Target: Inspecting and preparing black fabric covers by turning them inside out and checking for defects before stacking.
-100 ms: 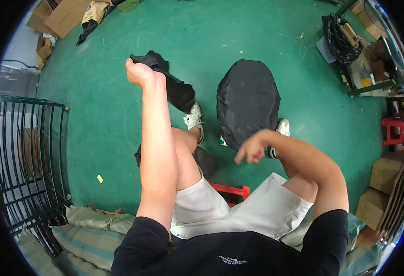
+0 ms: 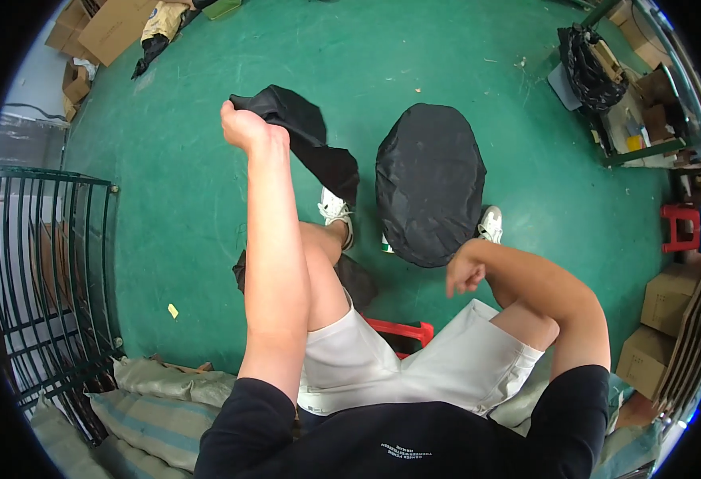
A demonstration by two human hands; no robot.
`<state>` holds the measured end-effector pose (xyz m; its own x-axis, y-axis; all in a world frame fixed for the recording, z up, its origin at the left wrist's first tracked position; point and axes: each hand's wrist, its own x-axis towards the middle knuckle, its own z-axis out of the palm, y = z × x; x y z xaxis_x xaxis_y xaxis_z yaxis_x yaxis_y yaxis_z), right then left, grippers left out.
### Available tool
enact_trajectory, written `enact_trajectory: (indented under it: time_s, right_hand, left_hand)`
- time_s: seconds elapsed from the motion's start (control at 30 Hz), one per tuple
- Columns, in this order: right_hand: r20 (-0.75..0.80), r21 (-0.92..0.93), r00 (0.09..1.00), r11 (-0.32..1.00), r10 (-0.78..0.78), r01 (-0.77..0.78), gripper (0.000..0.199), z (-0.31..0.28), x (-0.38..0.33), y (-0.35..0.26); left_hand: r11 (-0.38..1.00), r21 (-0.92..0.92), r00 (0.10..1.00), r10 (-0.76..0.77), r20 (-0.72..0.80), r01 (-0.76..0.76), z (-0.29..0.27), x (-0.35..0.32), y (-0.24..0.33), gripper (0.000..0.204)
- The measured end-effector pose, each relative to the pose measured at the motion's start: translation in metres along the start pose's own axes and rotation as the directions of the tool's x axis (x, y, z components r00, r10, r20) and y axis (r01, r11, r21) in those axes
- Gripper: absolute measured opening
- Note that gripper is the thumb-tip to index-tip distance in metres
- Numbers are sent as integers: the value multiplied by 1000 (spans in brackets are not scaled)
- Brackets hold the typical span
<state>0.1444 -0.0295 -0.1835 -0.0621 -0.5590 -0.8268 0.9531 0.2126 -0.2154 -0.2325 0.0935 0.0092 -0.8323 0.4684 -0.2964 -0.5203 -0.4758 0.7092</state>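
Ahead and to the left, my left hand point(image 2: 243, 125) is closed, its wrist bent, on a corner of a loose black cloth point(image 2: 287, 112). The cloth hangs in folds to the right, down over my left shoe; the fingertips are hidden. Between my feet stands an oval object under a black fabric cover point(image 2: 430, 184); a bit of something green and white shows under its left edge. Just below the near right edge of that cover, my right hand point(image 2: 467, 270) hangs with nothing in it, fingers loosely bent and the index finger apart.
A red plastic stool point(image 2: 402, 329) shows between my thighs. Dark fabric point(image 2: 357, 281) lies by my left leg. A green metal rack point(image 2: 51, 279) stands at left, stuffed sacks point(image 2: 155, 419) near left. Cardboard boxes point(image 2: 658, 351), another red stool point(image 2: 680, 227) and a shelf point(image 2: 646, 157) line the right.
The black cloth has swung right and spread out from my left hand, which barely moved. My right hand has drawn back to the right, away from the covered object's near end.
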Motion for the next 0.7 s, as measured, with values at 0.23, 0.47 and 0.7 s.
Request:
enact_trajectory:
  time_s: [0.23, 0.47, 0.7]
  right_hand:
    - [-895, -103, -445, 982, -21, 161, 84, -111, -114, 93]
    - [-957, -284, -252, 653, -145, 702, 40, -29, -216, -15]
    - [-739, -495, -669, 731, -72, 469, 102, 81, -169, -72]
  left_hand:
    - [998, -8, 989, -58, 139, 60, 1, 7, -9, 21]
    - [989, 126, 864, -130, 486, 78, 24, -40, 0, 22]
    - [818, 532, 8, -547, 837, 218, 12, -137, 11, 23]
